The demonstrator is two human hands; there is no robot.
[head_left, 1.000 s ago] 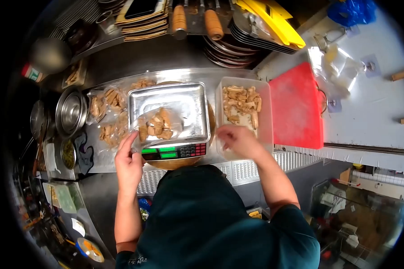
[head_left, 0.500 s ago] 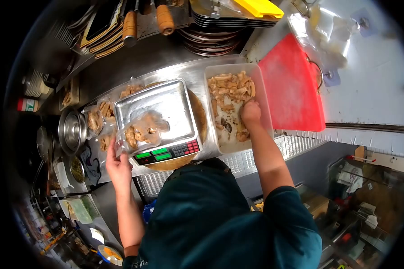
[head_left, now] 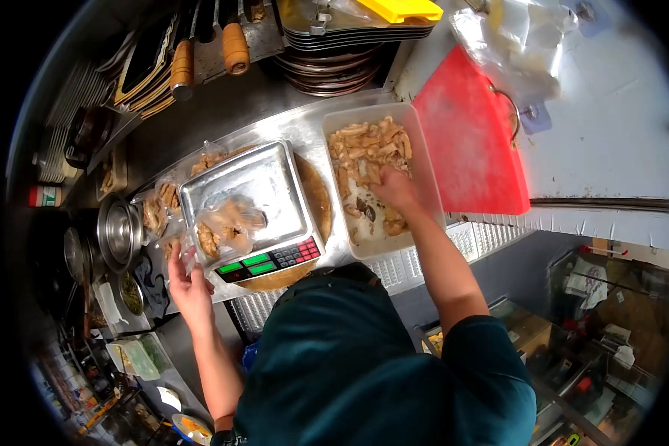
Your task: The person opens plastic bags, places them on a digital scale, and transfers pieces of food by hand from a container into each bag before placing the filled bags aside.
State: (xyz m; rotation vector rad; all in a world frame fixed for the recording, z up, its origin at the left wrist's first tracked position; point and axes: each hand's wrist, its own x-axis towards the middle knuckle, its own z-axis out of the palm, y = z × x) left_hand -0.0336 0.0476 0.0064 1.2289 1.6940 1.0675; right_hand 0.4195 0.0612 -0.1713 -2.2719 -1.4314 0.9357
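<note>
A clear plastic bag of brown cooked meat pieces [head_left: 234, 223] lies on the steel pan of a digital scale [head_left: 275, 175] with lit green displays. At the bag's near left edge, my left hand [head_left: 191, 291] has its thumb and fingers curled about the thin plastic mouth. My right hand [head_left: 398, 192] reaches into a translucent plastic tub [head_left: 432, 175], its fingertips down among the meat pieces [head_left: 372, 145] and partly hidden by the hand. Meat is heaped at the tub's far end; dark bits and liquid show near its middle.
Several filled bags [head_left: 156, 212] lie left of the scale, beside stacked steel bowls [head_left: 119, 230]. A round wooden board [head_left: 314, 195] sits under the scale. To the tub's right is a red cutting board [head_left: 472, 141]. Wooden-handled cleavers [head_left: 236, 48] lie on a shelf above.
My right hand has moved farther up and left in the tub, to the edge of the meat heap. My left hand stays by the bag. The view has shifted slightly.
</note>
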